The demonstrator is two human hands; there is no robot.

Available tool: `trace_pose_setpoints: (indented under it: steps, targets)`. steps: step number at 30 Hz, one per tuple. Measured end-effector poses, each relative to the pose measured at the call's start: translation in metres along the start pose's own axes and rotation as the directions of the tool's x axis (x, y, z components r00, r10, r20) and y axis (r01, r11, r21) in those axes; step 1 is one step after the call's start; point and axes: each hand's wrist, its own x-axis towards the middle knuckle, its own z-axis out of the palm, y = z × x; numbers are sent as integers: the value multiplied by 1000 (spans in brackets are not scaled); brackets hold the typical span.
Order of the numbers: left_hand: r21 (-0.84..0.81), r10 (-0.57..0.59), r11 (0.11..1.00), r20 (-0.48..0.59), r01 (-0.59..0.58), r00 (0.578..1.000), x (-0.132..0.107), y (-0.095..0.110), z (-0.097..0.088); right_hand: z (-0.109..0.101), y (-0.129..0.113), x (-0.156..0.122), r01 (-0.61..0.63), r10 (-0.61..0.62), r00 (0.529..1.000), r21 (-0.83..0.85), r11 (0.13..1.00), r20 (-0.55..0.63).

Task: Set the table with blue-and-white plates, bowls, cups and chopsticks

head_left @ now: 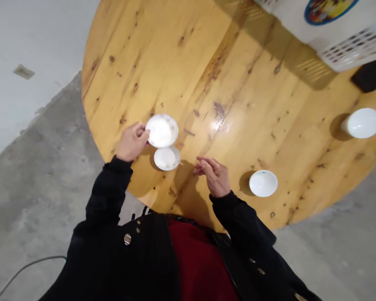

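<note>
My left hand [133,141] pinches the left rim of a small white plate [161,131] with faint patterning, holding it above the table. Just below it in view sits a second small white plate [167,158], its upper edge partly covered by the first. My right hand [213,173] hovers to the right of both plates, fingers loosely bent and slightly apart, with nothing visible in it. Further right, a white bowl [263,183] stands on the table, apart from that hand.
The round wooden table [163,75] has its curved edge at left and near me. A white bowl or cup [362,123] stands at far right. A white plastic basket [329,37] occupies the upper right corner, beside a black object [370,75]. A pale wall borders the left.
</note>
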Motion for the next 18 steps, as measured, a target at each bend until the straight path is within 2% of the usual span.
trace_pose_setpoints:
  steps: [3,7,9,12,18]
  targets:
    - [97,32,995,63,-38,997,-46,-2,18,23,-12,11,138,-131,988,-90,986,82]
    - [263,0,965,59,-16,998,-73,-6,37,42,-4,15,324,-297,946,-361,874,129]
    - [357,-27,934,48,8,999,-78,-9,44,46,5,16,361,-354,929,-492,792,113]
    - [469,-51,883,65,15,997,-78,-13,52,49,17,19,363,-375,920,-615,700,115]
    - [515,-113,855,71,60,991,-70,-18,57,59,26,25,350,-358,922,-710,611,146]
